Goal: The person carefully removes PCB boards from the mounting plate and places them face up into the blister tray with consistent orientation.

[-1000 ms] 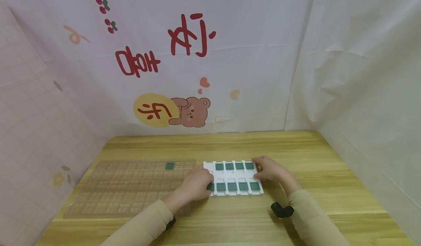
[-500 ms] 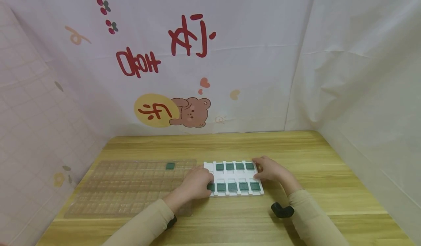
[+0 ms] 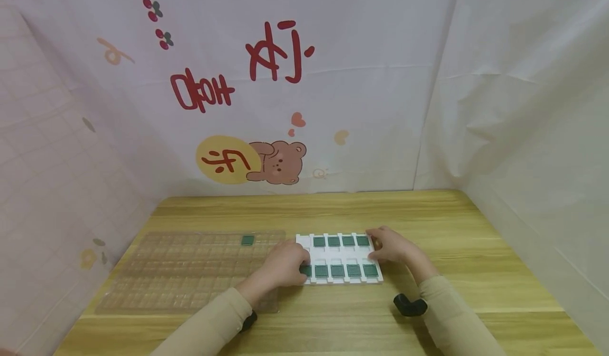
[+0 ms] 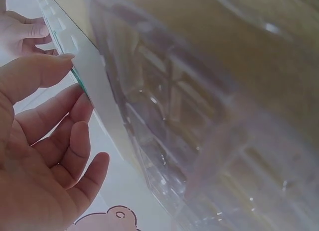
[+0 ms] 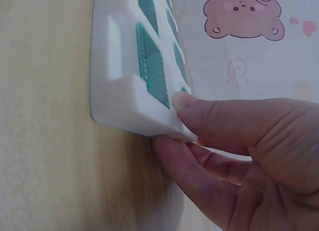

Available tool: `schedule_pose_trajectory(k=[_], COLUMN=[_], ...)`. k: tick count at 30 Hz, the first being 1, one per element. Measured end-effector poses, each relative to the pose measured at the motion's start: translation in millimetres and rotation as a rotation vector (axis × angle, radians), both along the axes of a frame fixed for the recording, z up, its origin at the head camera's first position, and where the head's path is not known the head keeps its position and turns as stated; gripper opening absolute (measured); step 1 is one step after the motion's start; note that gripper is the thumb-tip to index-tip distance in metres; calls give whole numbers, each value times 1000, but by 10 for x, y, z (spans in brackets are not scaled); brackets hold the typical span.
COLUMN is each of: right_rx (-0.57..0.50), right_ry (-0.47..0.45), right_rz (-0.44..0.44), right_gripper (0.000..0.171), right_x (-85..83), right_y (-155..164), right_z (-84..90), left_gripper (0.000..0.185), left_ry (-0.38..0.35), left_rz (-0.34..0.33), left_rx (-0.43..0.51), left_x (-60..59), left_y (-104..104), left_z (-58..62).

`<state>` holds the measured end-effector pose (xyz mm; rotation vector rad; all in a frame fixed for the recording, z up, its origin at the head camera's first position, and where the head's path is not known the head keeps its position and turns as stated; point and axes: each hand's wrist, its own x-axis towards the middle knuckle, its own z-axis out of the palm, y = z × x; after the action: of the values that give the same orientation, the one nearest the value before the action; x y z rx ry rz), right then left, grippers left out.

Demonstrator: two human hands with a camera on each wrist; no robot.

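Observation:
A white slotted tray (image 3: 343, 255) lies on the table, with square green chips (image 3: 337, 271) in two rows. At its left end my left hand (image 3: 283, 264) pinches a green chip (image 4: 79, 82) in the near row's last slot, thumb on one edge and fingertips on the opposite one. The hand covers part of that chip in the head view; the far row's leftmost slot shows white, without a chip. My right hand (image 3: 391, 246) grips the tray's right end, its thumb (image 5: 183, 100) on the top rim and a finger against the end wall.
A large clear plastic tray (image 3: 190, 271) with many small pockets lies to the left, its right edge beneath my left hand. One green chip (image 3: 247, 240) sits in its far row. A printed curtain (image 3: 371, 107) hangs behind the wooden table (image 3: 342, 313) and along both sides.

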<state>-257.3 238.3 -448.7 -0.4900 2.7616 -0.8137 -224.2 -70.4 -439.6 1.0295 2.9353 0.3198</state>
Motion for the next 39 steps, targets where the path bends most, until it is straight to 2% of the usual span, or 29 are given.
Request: schedule_pose_trajectory(k=[9,22,32,39], right_rx=[0,-1,-1,-13], right_ry=[-2,4,-5,-5], right_rz=[-4,1,-17,-9], right_gripper=[69,69,70,69], right_x=[7,-5,-18,-14], right_y=[-6,6,3,11], right_z=[-7,-8,-29,-37], left_gripper=[13,16,19,19], left_ry=[12,16,7,-15], left_rz=[-1,24,51,128], left_rx=[0,63,177,216], left_x=[1,36,42,20], left_y=[-15,-32,-116,-199], left_z=[-2,86,218,362])
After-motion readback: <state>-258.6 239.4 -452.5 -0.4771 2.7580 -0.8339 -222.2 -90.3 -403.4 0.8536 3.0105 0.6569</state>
